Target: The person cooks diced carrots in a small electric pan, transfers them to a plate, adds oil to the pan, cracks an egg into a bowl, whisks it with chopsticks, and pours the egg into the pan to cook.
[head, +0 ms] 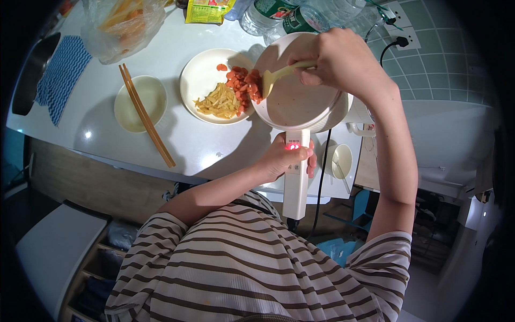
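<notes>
My left hand point(281, 159) grips the white handle point(295, 189) of an electric frying pan point(301, 102), whose red display is lit. The pan is tilted leftward over the rim of a white plate point(197, 76). In my right hand point(342, 60) is a pale yellow spatula point(275, 78), its blade inside the pan against a heap of orange-red chopped pieces, seemingly carrot or sausage point(253, 86). More of those pieces lie on the plate. Beside them sits a pile of pale yellow strips point(219, 102), perhaps potato.
Wooden chopsticks point(147, 116) rest across a bowl point(157, 94) on the left. A small cup with a spoon point(341, 161) stands right of the handle, near a black power cord point(322, 181). Plastic bottles point(257, 20), a yellow packet point(207, 12) and a plastic bag point(124, 28) line the back.
</notes>
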A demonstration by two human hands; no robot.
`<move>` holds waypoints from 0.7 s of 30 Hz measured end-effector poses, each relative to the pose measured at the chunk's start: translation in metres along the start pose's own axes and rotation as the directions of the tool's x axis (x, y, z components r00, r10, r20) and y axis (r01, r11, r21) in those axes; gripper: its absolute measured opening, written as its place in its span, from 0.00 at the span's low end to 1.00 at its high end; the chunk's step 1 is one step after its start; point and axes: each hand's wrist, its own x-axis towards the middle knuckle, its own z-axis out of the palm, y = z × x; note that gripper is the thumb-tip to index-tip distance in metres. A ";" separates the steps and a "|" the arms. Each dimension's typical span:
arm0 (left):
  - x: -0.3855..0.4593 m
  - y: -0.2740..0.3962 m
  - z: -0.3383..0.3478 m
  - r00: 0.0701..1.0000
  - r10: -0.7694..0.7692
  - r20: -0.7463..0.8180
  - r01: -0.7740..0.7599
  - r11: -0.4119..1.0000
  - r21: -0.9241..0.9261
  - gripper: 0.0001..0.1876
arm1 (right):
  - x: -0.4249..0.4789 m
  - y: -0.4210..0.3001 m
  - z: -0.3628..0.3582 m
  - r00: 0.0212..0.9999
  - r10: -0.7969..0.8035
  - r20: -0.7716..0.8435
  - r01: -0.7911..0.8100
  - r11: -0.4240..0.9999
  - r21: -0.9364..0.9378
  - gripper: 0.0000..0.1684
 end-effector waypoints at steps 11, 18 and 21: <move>0.000 0.000 0.000 1.000 -0.010 0.006 0.010 1.000 0.014 0.16 | -0.005 0.003 -0.016 0.991 -0.092 -0.094 0.090 0.996 -0.022 0.15; 0.000 0.001 0.001 1.000 -0.015 -0.012 0.015 1.000 0.027 0.15 | -0.012 -0.009 -0.034 1.000 0.010 -0.002 -0.010 0.999 0.034 0.15; 0.000 0.001 0.001 1.000 -0.017 -0.010 0.017 0.999 0.035 0.14 | -0.016 -0.006 -0.024 1.000 0.011 -0.012 -0.009 0.993 0.121 0.16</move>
